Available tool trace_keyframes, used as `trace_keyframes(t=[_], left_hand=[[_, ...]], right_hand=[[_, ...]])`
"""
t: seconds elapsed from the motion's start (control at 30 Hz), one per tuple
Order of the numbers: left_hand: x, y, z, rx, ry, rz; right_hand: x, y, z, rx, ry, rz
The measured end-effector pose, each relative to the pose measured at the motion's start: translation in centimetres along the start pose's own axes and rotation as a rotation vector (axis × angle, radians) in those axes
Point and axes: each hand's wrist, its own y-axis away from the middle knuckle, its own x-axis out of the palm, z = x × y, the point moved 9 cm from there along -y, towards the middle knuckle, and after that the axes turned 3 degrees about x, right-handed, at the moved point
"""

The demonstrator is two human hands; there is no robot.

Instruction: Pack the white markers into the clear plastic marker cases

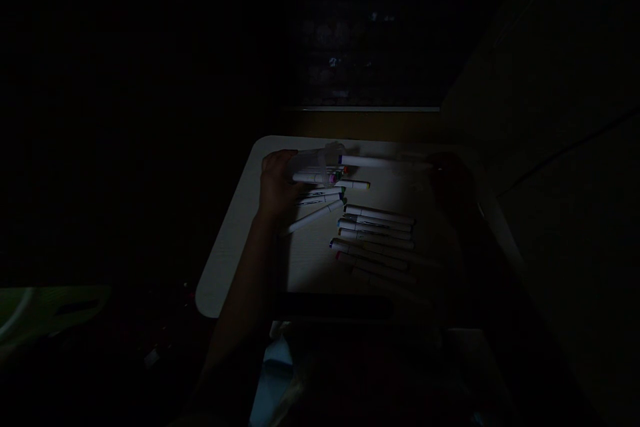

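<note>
The scene is very dark. My left hand [278, 185] is wrapped round a clear plastic container [320, 161] lying on its side on a small white table [227, 260]. My right hand [450, 180], barely visible in shadow, holds the far end of a white marker [383, 161] whose other end is at the container's mouth. A few markers [320, 197] lie by the container. Several more white markers [375, 233] with coloured caps lie in a row in the middle of the table.
The table's rounded near-left corner [207, 300] and far edge show; all around it is dark. A pale object [30, 310] sits low at the left. A dim grid-like surface [360, 33] stands behind the table.
</note>
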Motion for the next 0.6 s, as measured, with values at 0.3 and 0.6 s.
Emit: trace_keyframes(t=[0.3,0.6], left_hand=[[-0.2,0.1,-0.3,-0.006,0.006,-0.004],[0.0,0.1,-0.2,0.000,-0.005,-0.003]], right_hand=[[2.3,0.1,3.9,-0.119,-0.004,0.102],[4.0,0.1,6.8,-0.153,0.099,0.146]])
